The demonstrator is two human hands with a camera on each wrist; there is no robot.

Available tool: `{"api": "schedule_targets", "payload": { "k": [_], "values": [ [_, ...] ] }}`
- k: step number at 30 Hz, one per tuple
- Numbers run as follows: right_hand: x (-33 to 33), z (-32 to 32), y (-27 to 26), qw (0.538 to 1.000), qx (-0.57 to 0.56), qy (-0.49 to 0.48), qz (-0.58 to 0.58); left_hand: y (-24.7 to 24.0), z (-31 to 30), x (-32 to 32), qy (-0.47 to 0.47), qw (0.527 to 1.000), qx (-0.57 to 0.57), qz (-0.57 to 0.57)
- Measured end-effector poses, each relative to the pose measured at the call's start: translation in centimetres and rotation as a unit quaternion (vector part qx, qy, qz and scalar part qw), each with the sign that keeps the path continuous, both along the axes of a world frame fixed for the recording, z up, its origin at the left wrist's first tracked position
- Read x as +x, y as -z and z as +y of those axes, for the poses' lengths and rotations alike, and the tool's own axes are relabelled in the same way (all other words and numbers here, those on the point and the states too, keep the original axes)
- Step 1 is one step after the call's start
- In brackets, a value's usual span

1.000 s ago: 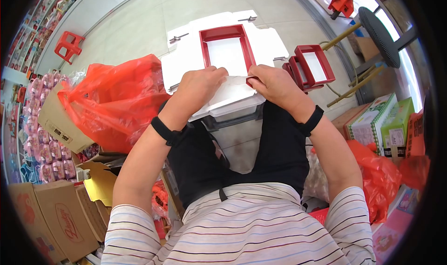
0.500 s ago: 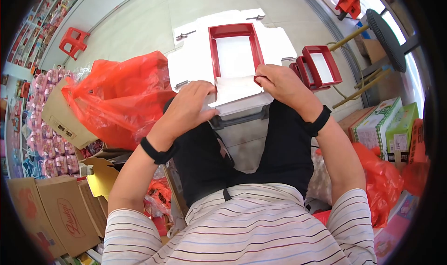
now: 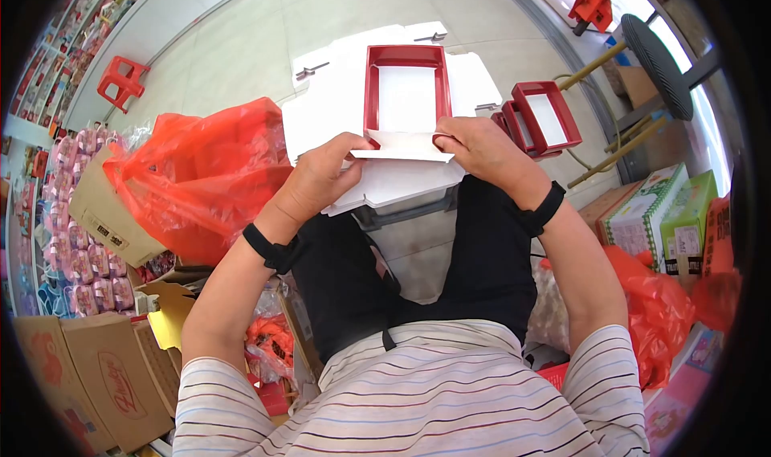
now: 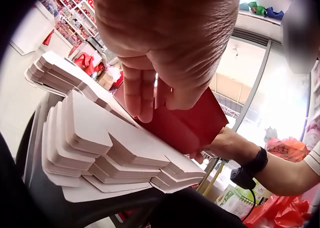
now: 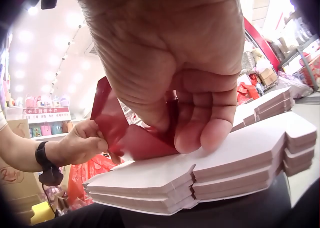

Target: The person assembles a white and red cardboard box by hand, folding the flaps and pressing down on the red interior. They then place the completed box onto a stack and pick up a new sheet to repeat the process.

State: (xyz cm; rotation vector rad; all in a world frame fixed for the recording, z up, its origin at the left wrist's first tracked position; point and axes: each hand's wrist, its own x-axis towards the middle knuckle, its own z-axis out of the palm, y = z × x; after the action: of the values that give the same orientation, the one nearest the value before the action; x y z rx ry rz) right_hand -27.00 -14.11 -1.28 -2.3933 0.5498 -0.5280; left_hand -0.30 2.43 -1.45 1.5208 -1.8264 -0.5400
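A red card box with a white inside lies on a stack of flat white card blanks. Its near wall stands partly folded, pale side showing. My left hand pinches the near left corner between thumb and fingers. At the near right corner, my right hand grips the red card, its thumb pressed inside the fold in the right wrist view. From the left wrist, the red outer side of the box rises under the left fingers.
Two or more folded red boxes sit right of the stack. A red plastic bag bulges on the left, near cartons. A dark round stool stands at the far right, and a small red stool at the far left.
The left hand let go of the near edge, spread at the left side, then took hold of the near left corner. The near wall has been folded up; the right hand stays at its corner.
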Motion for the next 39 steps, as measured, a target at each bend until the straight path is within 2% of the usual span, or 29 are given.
{"api": "schedule_targets", "payload": {
  "k": [2, 5, 8, 11, 15, 20, 23, 26, 29, 35, 39],
  "values": [
    [-0.1, 0.0, -0.2, 1.000, 0.015, 0.004, 0.004, 0.5, -0.4, 0.3, 0.021, 1.000, -0.020, -0.010],
    [0.0, 0.0, -0.1, 1.000, 0.016, 0.005, 0.009, 0.2, -1.2, 0.7, -0.015, 0.994, -0.025, -0.103],
    [0.0, -0.1, -0.5, 1.000, 0.028, -0.002, 0.009, -1.4, -2.0, 0.6, -0.006, 0.968, -0.111, -0.225],
    [0.0, -0.2, -0.7, 0.999, 0.030, -0.009, 0.025, -0.6, -3.0, 0.4, 0.049, 0.951, -0.154, -0.262],
    [-1.2, 0.5, -1.3, 0.998, 0.036, -0.018, 0.048, -1.0, -1.7, -1.1, 0.073, 0.955, -0.143, -0.251],
    [-1.8, 1.1, 0.1, 0.999, 0.008, -0.030, 0.044, -0.3, -0.2, -2.1, 0.042, 0.967, -0.121, -0.218],
    [-2.4, 2.4, -1.3, 0.998, 0.031, -0.034, 0.040, 0.1, -0.3, -1.7, 0.029, 0.971, -0.122, -0.202],
    [-2.4, 2.9, -2.2, 0.997, -0.017, -0.022, 0.076, 0.0, -0.5, -1.8, 0.038, 0.976, -0.114, -0.180],
    [-2.1, 2.3, -0.6, 0.999, -0.011, -0.010, 0.034, 0.0, -0.8, -1.8, 0.044, 0.978, -0.107, -0.172],
    [-1.2, 2.3, -0.2, 1.000, 0.011, 0.017, 0.021, 0.4, -1.7, -1.1, 0.060, 0.983, -0.112, -0.129],
    [-0.7, 2.0, 0.5, 0.998, 0.044, 0.044, -0.026, 0.9, -2.2, -1.2, 0.042, 0.995, -0.075, -0.042]
  ]
}}
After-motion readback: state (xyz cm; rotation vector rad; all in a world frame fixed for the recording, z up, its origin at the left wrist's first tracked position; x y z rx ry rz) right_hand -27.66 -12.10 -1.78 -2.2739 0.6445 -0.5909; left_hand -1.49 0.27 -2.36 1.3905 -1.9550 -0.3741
